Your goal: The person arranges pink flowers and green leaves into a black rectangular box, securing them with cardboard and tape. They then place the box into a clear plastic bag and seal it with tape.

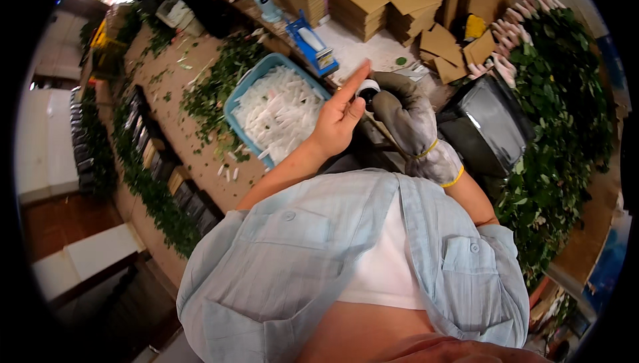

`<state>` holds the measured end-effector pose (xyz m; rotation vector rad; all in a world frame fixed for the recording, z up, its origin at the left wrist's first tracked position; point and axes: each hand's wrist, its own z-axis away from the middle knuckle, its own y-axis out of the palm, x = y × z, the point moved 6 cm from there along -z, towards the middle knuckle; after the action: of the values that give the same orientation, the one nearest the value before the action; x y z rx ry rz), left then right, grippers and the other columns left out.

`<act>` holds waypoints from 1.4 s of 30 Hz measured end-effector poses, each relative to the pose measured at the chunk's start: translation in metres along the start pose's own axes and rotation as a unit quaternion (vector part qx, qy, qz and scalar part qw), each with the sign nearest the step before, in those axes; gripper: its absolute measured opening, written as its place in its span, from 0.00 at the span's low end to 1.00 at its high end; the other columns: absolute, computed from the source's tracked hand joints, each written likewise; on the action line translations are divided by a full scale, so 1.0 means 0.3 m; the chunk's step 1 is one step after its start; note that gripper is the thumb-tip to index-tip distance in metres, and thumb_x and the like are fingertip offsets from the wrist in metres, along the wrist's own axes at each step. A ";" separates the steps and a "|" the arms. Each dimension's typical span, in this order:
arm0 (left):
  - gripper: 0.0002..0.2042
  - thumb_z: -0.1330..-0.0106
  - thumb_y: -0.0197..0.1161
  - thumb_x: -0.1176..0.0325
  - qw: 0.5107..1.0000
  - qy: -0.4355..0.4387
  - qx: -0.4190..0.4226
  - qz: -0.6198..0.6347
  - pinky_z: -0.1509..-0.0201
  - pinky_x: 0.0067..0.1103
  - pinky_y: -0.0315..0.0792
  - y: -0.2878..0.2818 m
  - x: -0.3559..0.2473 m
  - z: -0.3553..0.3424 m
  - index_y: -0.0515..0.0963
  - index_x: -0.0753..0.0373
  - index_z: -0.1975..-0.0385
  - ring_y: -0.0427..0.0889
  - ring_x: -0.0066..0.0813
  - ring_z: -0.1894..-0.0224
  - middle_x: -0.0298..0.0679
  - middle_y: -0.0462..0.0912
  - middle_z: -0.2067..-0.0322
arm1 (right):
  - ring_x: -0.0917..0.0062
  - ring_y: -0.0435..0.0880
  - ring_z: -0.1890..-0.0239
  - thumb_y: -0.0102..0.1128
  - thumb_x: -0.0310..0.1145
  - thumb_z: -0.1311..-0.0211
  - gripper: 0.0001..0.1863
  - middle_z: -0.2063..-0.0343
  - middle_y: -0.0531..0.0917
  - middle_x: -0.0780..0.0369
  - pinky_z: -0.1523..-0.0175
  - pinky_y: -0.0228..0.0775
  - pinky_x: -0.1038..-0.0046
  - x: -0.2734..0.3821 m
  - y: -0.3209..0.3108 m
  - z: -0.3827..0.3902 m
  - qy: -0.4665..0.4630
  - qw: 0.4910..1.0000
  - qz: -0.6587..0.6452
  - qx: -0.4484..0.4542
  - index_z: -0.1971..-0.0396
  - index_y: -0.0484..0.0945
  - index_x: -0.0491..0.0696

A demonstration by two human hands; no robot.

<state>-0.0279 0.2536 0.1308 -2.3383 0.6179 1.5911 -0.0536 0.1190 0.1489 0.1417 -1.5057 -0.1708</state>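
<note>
My left hand (338, 121) is bare, with its fingers stretched out beside a small round black-and-white object (367, 94); its thumb is at that object's edge, whether touching I cannot tell. My right hand (405, 120), in a grey work glove with a yellow cuff, has curled fingers around the object, whose kind I cannot make out. Just left of my hands, a light blue tub (237, 115) holds several small white tubular pieces (273, 106). A glossy black container (484, 123) stands to the right of my gloved hand.
Cardboard stacks (369, 3), a blue-and-white tool (307, 40) and a pale blue handheld device (265, 0) are on the worktable (349, 41). Leafy stems with pale wrapped tips (552, 130) fill the right. Loose leaves litter the floor (160, 56); rows of dark containers with greenery (156, 163) line the left.
</note>
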 end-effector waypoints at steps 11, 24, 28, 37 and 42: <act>0.19 0.24 0.50 0.67 0.943 -0.235 -0.154 0.181 0.36 0.30 0.68 -0.052 0.019 0.331 0.67 0.68 0.38 0.74 0.30 0.44 0.41 0.75 0.44 | 0.84 0.80 0.66 0.63 0.23 0.45 0.13 0.67 0.85 0.63 0.61 0.74 0.79 -0.103 0.133 0.136 -0.007 0.996 0.055 0.071 0.58 0.78 0.42; 0.20 0.27 0.57 0.66 0.804 -0.403 -0.196 0.391 0.42 0.26 0.73 -0.332 0.210 0.844 0.69 0.65 0.38 0.76 0.27 0.46 0.37 0.77 0.46 | 0.78 0.82 0.70 0.66 0.29 0.50 0.13 0.72 0.84 0.60 0.64 0.75 0.75 -0.479 0.445 0.216 0.197 0.948 0.159 0.194 0.64 0.80 0.42; 0.22 0.29 0.59 0.69 0.765 -0.441 -0.226 0.412 0.49 0.22 0.73 -0.528 0.262 0.983 0.67 0.61 0.36 0.75 0.22 0.49 0.32 0.76 0.47 | 0.73 0.83 0.71 0.64 0.30 0.48 0.11 0.72 0.84 0.58 0.64 0.74 0.73 -0.545 0.705 0.171 0.175 0.927 0.224 0.244 0.64 0.81 0.44; 0.19 0.28 0.56 0.69 0.659 -0.622 -0.156 0.394 0.54 0.26 0.78 -1.045 0.382 1.147 0.67 0.60 0.39 0.81 0.30 0.62 0.37 0.79 0.57 | 0.56 0.83 0.67 0.58 0.39 0.45 0.13 0.72 0.84 0.52 0.61 0.74 0.60 -0.781 1.209 0.041 0.082 0.859 0.448 0.234 0.67 0.83 0.46; 0.14 0.30 0.56 0.68 0.548 -0.728 -0.035 0.411 0.51 0.26 0.78 -1.061 0.523 1.316 0.70 0.59 0.47 0.81 0.30 0.59 0.35 0.78 0.57 | 0.55 0.82 0.62 0.57 0.37 0.45 0.12 0.67 0.84 0.51 0.57 0.74 0.60 -1.038 1.148 0.093 0.229 0.855 0.424 0.192 0.67 0.83 0.46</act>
<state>-0.1524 0.6706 -0.1732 0.1297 1.0785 3.0126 -0.0908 0.5191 -0.0855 -0.1671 -0.9868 0.8302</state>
